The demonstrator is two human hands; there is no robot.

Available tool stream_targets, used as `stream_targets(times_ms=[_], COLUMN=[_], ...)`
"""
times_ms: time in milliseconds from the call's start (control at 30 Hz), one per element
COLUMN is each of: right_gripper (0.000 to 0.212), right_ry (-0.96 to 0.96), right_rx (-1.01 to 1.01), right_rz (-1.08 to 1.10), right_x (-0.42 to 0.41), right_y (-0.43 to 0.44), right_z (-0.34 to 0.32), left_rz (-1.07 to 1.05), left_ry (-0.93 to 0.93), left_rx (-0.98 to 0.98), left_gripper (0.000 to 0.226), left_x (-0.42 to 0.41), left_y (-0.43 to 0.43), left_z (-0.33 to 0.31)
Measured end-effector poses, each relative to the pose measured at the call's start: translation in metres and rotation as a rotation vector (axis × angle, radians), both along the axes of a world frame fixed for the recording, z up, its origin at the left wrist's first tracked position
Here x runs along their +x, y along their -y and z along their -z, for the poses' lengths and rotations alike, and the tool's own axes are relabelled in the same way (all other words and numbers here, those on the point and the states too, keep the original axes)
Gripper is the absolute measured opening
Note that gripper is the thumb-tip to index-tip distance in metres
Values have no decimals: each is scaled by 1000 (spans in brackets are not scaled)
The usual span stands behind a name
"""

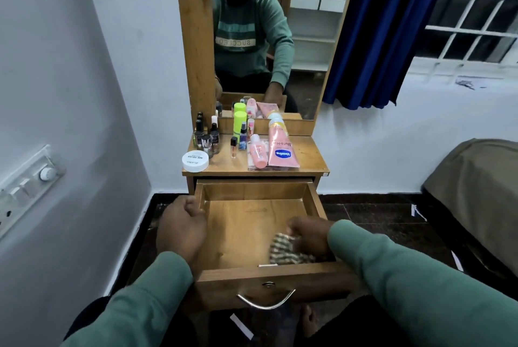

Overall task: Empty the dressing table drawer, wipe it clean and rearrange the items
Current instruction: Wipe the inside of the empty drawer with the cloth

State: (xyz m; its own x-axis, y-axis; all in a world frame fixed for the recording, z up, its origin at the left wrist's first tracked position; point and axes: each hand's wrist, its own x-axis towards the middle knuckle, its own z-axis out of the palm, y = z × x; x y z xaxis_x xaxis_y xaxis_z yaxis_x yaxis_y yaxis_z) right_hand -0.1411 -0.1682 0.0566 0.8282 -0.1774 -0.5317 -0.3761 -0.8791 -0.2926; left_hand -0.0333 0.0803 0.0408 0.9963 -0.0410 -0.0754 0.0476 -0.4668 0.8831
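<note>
The wooden drawer (252,192) of the dressing table is pulled out, and nothing lies in it except a cloth. My right hand (308,234) is inside it at the front right, shut on a striped cloth (286,248) that rests on the drawer floor. My left hand (182,226) grips the drawer's left wall. On the tabletop (308,158) stand the cosmetics: a pink Vaseline tube (281,150), a small pink bottle (258,151), a green spray can (239,125), several dark nail polish bottles (206,136) and a white round jar (195,161).
A mirror (266,38) rises behind the tabletop. A blue curtain (378,38) and a window hang at the right. A covered bed (476,192) stands at the right. A switch panel (28,186) is on the left wall. The drawer has a metal handle (266,301).
</note>
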Motion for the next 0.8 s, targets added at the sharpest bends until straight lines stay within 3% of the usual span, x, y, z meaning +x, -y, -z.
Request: stream_targets(times_ms=[100, 167, 267, 333, 400, 467, 533, 633, 733, 800], right_gripper=[11, 11, 16, 15, 15, 16, 18, 23, 43, 65], right_ry=[346, 558, 781, 868, 959, 1048, 1117, 1200, 1249, 1260], right_rx=[496, 805, 1175, 1275, 1271, 1186, 1110, 1043, 784, 686], right_rz=[313, 506, 744, 829, 898, 935, 957, 1000, 1040, 962], right_x=[-18, -32, -58, -74, -88, -98, -109, -120, -130, -138], right_y=[4, -3, -13, -14, -12, -9, -6, -3, 11, 22], right_z=[0, -3, -14, -19, -20, -20, -19, -20, -16, -18], left_rz=[126, 227, 410, 491, 521, 505, 511, 554, 711, 854], left_ry=[146, 97, -225, -400, -410, -291, -114, -30, 34, 156], left_rx=[12, -53, -270, -360, -420, -432, -315, -297, -292, -191], left_gripper=[19, 8, 35, 44, 32, 27, 32, 33, 21, 13], left_x=[-30, -53, -81, -93, -105, -115, -123, -134, -142, -139], left_y=[19, 36, 67, 84, 101, 117, 131, 144, 157, 163], left_z=[-16, -28, -42, -51, -56, -57, -57, -68, -87, -101])
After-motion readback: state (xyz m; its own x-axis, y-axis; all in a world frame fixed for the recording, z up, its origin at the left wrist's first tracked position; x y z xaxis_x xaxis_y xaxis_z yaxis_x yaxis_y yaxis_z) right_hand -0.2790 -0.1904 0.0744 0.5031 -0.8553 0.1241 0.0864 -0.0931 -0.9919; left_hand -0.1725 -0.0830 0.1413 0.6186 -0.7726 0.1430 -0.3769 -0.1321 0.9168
